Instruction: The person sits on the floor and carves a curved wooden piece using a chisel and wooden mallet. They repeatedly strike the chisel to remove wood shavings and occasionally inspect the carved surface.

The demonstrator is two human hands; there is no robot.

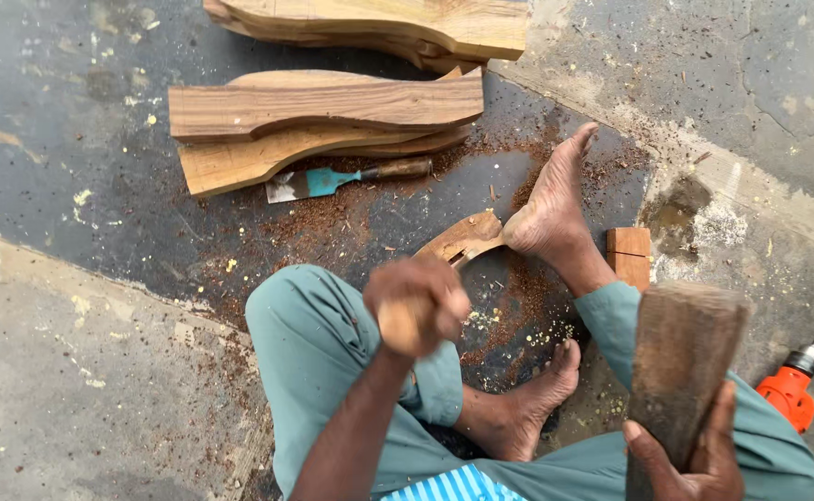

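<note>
My left hand (416,304) is clenched around a wooden handle (397,325); my right hand (690,464) grips a raised wooden block (680,366). The curved wood piece (458,239) lies just beyond, under my foot (546,209).

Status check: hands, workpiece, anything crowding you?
Left hand gripping chisel handle. Right hand holding wooden mallet. Curved wood piece pinned underfoot. Orange drill beside right knee.

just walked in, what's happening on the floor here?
A person sits on the floor doing woodwork. The left hand grips a wooden tool handle set toward a curved wood piece, which one foot pins down. The right hand holds a wooden mallet block raised. Shaped planks, a blue chisel and an orange drill lie nearby amid sawdust.
</note>
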